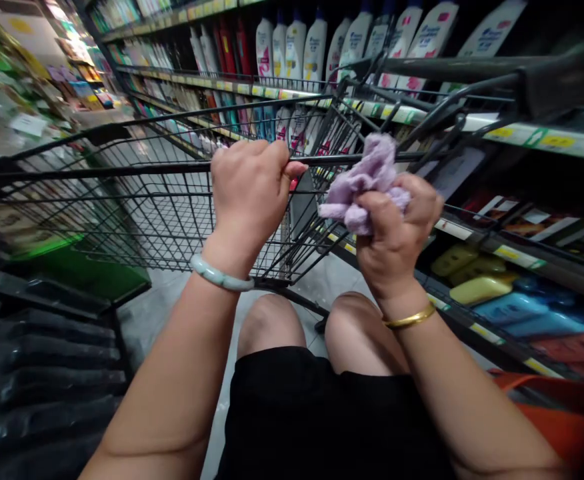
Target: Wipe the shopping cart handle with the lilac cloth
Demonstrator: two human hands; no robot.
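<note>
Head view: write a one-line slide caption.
Left hand gripping a black wire shopping cart, right hand clutching a crumpled lilac cloth, beside shelved white plastic bottles.

No wording can be read for certain. Blue lettering runs across the white bottles [428, 40] on the upper shelf, but it is too blurred to make out; so is any print on the yellow shelf-edge tags [558, 141] and the white card [29, 125] at far left.

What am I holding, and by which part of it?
Left hand: the shopping cart, by its near bar. Right hand: a crumpled lilac cloth, by its right side.
</note>
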